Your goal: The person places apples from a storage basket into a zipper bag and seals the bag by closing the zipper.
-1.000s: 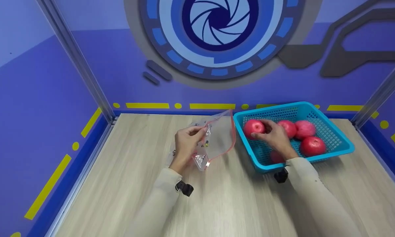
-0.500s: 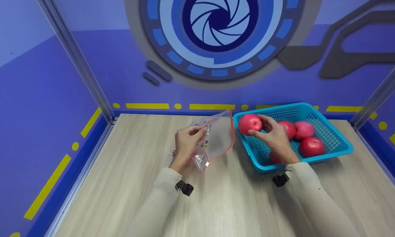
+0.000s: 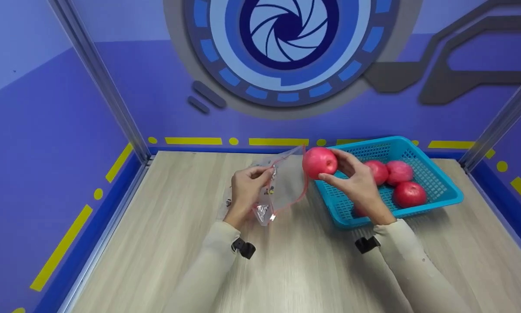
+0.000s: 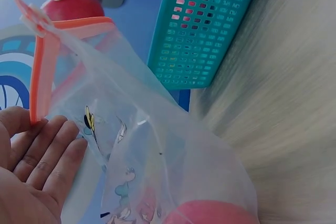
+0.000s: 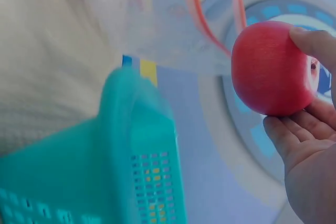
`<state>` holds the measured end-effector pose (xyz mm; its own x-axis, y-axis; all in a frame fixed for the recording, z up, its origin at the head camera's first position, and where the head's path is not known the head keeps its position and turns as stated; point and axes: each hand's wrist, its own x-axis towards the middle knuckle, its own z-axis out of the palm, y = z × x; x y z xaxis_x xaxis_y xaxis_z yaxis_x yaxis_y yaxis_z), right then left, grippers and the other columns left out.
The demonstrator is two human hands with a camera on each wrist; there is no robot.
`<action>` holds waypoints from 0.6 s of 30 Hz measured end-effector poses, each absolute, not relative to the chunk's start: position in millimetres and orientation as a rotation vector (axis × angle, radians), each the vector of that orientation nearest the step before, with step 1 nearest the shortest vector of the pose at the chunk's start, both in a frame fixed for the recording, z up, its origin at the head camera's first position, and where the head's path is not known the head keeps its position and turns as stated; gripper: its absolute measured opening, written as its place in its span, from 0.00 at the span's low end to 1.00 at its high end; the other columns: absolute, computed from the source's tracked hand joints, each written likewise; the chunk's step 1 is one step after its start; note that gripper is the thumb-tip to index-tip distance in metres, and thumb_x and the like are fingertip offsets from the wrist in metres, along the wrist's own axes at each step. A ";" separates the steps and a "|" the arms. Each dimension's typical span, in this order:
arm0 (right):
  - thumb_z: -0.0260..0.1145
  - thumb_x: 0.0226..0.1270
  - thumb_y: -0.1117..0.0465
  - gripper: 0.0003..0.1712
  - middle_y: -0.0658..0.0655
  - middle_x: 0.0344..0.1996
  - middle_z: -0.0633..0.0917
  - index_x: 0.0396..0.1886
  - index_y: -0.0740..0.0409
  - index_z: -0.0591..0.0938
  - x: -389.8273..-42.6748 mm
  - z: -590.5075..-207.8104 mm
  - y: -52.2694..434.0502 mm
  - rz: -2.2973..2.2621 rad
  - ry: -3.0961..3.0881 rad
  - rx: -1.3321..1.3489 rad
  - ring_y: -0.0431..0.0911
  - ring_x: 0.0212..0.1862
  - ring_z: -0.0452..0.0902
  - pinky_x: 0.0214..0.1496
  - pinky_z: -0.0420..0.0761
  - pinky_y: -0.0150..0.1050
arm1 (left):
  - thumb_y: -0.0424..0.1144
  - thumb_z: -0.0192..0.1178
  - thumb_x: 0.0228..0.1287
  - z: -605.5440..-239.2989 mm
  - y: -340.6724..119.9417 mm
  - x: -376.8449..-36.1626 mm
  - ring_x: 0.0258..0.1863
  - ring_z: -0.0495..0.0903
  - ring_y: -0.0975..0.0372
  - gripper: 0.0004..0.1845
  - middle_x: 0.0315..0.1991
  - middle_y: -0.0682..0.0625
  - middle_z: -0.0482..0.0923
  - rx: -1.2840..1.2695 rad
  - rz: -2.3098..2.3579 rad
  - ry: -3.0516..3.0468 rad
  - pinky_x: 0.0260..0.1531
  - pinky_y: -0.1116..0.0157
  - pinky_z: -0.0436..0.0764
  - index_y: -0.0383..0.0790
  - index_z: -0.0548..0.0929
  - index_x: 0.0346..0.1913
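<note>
My right hand [image 3: 351,180] grips a red apple [image 3: 320,162] in the air, just over the left rim of the blue basket [image 3: 434,204] and right beside the mouth of a clear zip bag [image 3: 286,182]. The apple [image 5: 270,69] fills the right wrist view, next to the bag's orange-edged opening [image 5: 210,19]. My left hand [image 3: 247,189] pinches the bag's left side and holds it up off the table. In the left wrist view the bag [image 4: 157,150] has a pink, apple-like shape [image 4: 210,214] at its bottom, and the held apple [image 4: 73,6] shows behind its orange zip strip [image 4: 44,61].
Three red apples [image 3: 393,176] lie in the basket at the right of the wooden table [image 3: 156,243]. Purple walls with metal corner posts [image 3: 99,82] close in the table at the back and on both sides.
My right hand has lifted one apple out of the basket and carried it left, up to the bag's mouth. The left hand and the bag have stayed put.
</note>
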<state>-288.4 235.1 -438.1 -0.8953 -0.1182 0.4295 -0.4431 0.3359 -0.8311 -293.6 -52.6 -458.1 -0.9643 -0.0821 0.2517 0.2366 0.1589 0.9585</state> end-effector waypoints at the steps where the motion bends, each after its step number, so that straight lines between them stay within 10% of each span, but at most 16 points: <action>1: 0.83 0.63 0.58 0.45 0.59 0.67 0.81 0.76 0.62 0.73 -287.2 -437.3 233.3 1.579 -2.308 0.511 0.52 0.67 0.79 0.59 0.80 0.30 | 0.43 0.73 0.70 -458.0 -52.3 -293.4 0.35 0.87 0.60 0.08 0.35 0.54 0.90 -0.149 -1.881 -2.194 0.38 0.67 0.85 0.43 0.94 0.44; 18: 0.85 0.58 0.63 0.47 0.65 0.67 0.80 0.75 0.67 0.74 -284.1 -452.4 203.8 1.281 -2.297 0.666 0.57 0.65 0.81 0.63 0.81 0.57 | 0.45 0.73 0.71 -453.1 -48.6 -288.4 0.37 0.85 0.59 0.09 0.38 0.54 0.90 -0.150 -1.881 -2.215 0.42 0.64 0.85 0.45 0.95 0.46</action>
<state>-284.1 203.8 -452.4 -0.7945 -0.2006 0.5732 -0.5931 0.4593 -0.6613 -288.4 -48.6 -453.1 -0.9681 -0.0711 0.2405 0.2258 0.1701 0.9592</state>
